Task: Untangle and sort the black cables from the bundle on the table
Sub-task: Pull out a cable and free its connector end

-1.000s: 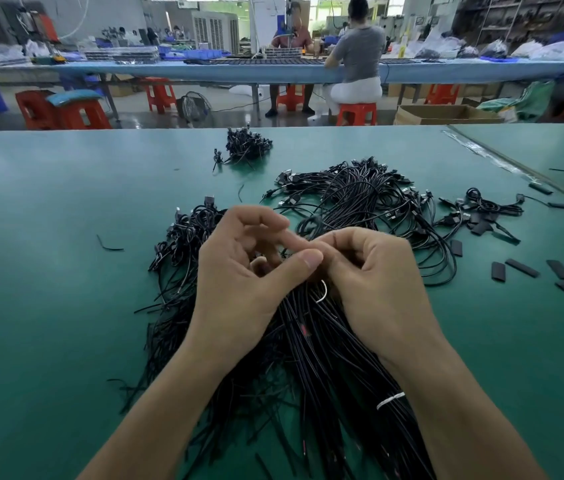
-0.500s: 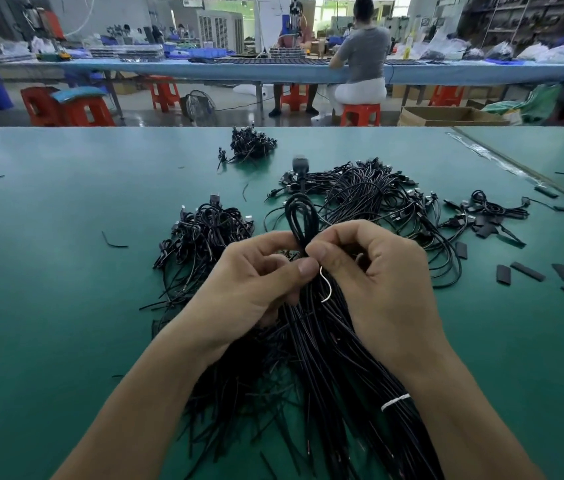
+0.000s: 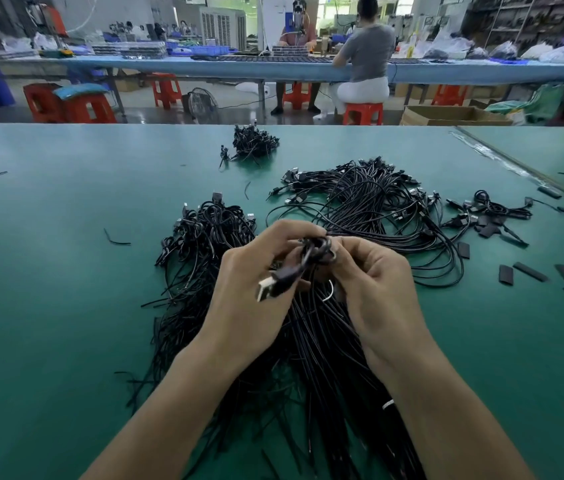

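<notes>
Table (image 3: 65, 306), cable (image 3: 308, 254) between left grip (image 3: 252, 306), right grip (image 3: 377, 292)

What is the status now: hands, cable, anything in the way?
Both busy: left hand and right hand grip one looped cable. The bundle lies beneath on table. Nothing in the way.

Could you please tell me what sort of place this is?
Most likely a cable-assembly workshop: heaps of black cables lie on a green table, and a worker sits on a red stool at a blue bench behind.
</notes>
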